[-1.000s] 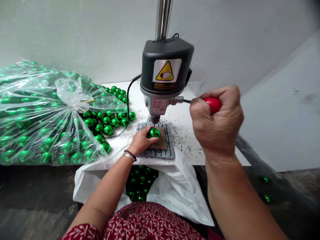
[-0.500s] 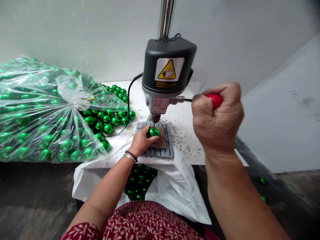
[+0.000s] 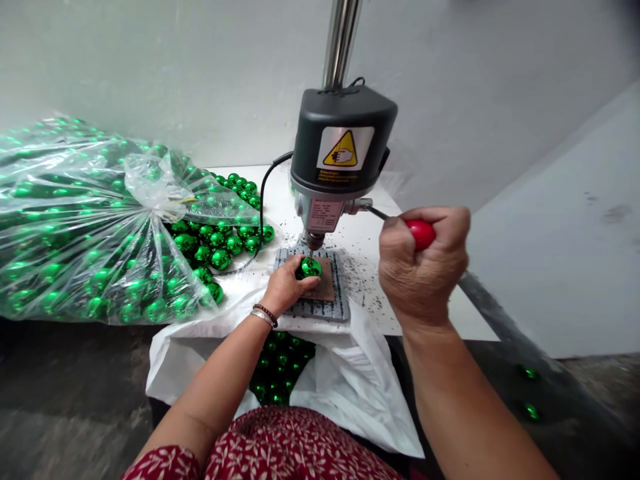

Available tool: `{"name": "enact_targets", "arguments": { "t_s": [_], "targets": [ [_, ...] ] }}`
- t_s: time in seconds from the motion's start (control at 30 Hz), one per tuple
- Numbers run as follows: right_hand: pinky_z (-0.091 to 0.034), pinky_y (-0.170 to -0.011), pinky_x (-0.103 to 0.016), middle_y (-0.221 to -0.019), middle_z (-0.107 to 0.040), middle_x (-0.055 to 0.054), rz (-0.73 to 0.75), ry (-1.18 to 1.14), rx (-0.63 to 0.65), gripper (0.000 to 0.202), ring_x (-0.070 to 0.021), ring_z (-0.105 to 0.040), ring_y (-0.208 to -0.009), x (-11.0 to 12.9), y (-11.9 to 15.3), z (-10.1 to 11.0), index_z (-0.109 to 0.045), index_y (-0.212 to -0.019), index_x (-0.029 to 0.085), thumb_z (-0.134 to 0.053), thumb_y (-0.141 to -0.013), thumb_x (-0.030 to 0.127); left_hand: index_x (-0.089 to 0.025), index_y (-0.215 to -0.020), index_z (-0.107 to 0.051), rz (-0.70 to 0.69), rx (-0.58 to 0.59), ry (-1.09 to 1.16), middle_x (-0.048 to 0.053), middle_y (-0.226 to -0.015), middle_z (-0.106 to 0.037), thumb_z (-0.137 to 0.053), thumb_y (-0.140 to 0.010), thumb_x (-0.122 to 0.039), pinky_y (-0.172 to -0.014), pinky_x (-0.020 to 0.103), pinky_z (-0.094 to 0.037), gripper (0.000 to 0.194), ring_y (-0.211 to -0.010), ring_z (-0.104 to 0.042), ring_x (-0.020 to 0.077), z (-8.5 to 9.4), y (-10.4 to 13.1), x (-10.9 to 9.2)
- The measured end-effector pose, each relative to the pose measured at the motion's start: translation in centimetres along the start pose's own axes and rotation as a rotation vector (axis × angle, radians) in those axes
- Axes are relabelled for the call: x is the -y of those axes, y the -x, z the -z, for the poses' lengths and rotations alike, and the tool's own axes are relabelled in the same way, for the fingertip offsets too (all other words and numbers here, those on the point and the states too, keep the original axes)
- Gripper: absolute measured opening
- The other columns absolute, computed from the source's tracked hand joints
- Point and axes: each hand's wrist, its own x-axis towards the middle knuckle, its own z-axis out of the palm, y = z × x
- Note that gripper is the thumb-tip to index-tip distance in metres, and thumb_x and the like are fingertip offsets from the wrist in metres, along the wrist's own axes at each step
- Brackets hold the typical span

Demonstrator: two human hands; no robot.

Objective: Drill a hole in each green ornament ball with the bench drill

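Note:
A shiny green ball (image 3: 310,268) rests on a brown pad (image 3: 326,283) over the grey slotted base (image 3: 342,309) of a drill press (image 3: 345,140). My left hand (image 3: 287,285) grips the ball from the left, thumb at its near side. Directly above, the thin bit (image 3: 311,253) meets the top of the ball; how deep it reaches I cannot tell. Wrapped round the red knob (image 3: 421,235) of the press lever (image 3: 376,212), my right hand (image 3: 425,263) is closed, right of the press head.
A clear plastic bag (image 3: 95,227) full of green balls lies at the left, with loose balls (image 3: 220,259) beside it. Dark shavings dot the white table (image 3: 373,293). A white sack (image 3: 350,380) with green balls hangs at the front edge. A black cable curves left of the press.
My right hand has moved down with the red knob, and the lever now slopes downward to the right. My left hand still holds the ball. The whole view has shifted slightly.

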Motion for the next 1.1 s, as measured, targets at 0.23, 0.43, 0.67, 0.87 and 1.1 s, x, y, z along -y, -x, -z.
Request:
{"name": "enact_targets", "arguments": {
  "t_s": [0.23, 0.43, 0.67, 0.87, 1.1],
  "targets": [
    [-0.042, -0.057, -0.022, -0.069, -0.054, 0.002, 0.021, -0.043, -0.095, 0.021, -0.0073, -0.047, -0.059, -0.6, 1.6, -0.7, -0.051, -0.082, 0.02, -0.057, -0.083, 0.04, -0.021, -0.122, -0.068, -0.017, -0.01, 0.036, 0.005, -0.11, -0.077, -0.077, -0.081, -0.032, -0.092, 0.032, -0.053, 0.043, -0.1, -0.07, 0.0227, -0.2, 0.1, 0.0],
    [-0.045, -0.06, -0.021, -0.07, -0.058, 0.001, 0.073, -0.083, -0.136, 0.019, -0.0077, -0.054, -0.061, -1.7, 3.5, -1.2, -0.054, -0.083, 0.018, -0.06, -0.083, 0.036, -0.019, -0.125, -0.067, -0.015, -0.02, 0.061, 0.007, -0.113, -0.076, -0.078, -0.08, -0.031, -0.093, 0.034, -0.053, 0.049, -0.102, -0.069, 0.0239, -0.4, 0.1, 0.3],
    [-0.04, -0.055, -0.021, -0.071, -0.055, 0.002, 0.011, -0.093, -0.097, 0.024, -0.0065, -0.046, -0.059, 0.5, -1.1, -1.0, -0.053, -0.084, 0.018, -0.057, -0.084, 0.042, -0.019, -0.115, -0.069, -0.02, -0.015, 0.076, 0.004, -0.101, -0.075, -0.076, -0.078, -0.032, -0.086, 0.032, -0.052, 0.041, -0.093, -0.068, 0.0217, -0.4, -0.2, 0.3],
    [-0.037, -0.064, -0.023, -0.066, -0.046, 0.005, -0.263, -0.02, 0.056, 0.018, -0.0055, -0.038, -0.062, 3.4, -6.3, -1.2, -0.048, -0.078, 0.018, -0.065, -0.079, 0.025, -0.019, -0.115, -0.068, -0.031, -0.011, 0.171, 0.001, -0.097, -0.074, -0.075, -0.076, -0.031, -0.08, 0.029, -0.051, 0.04, -0.087, -0.066, 0.0185, 1.6, 2.2, 0.2],
    [-0.037, -0.069, -0.026, -0.073, -0.053, 0.003, -0.249, -0.035, 0.002, 0.015, -0.007, -0.041, -0.065, 2.8, -5.7, -1.6, -0.051, -0.081, 0.017, -0.064, -0.078, 0.023, -0.021, -0.122, -0.071, -0.145, 0.147, 0.108, 0.009, -0.12, -0.074, -0.076, -0.08, -0.04, -0.087, 0.033, -0.055, 0.046, -0.09, -0.066, 0.02, 6.0, 5.9, 2.5]
  ]
}}
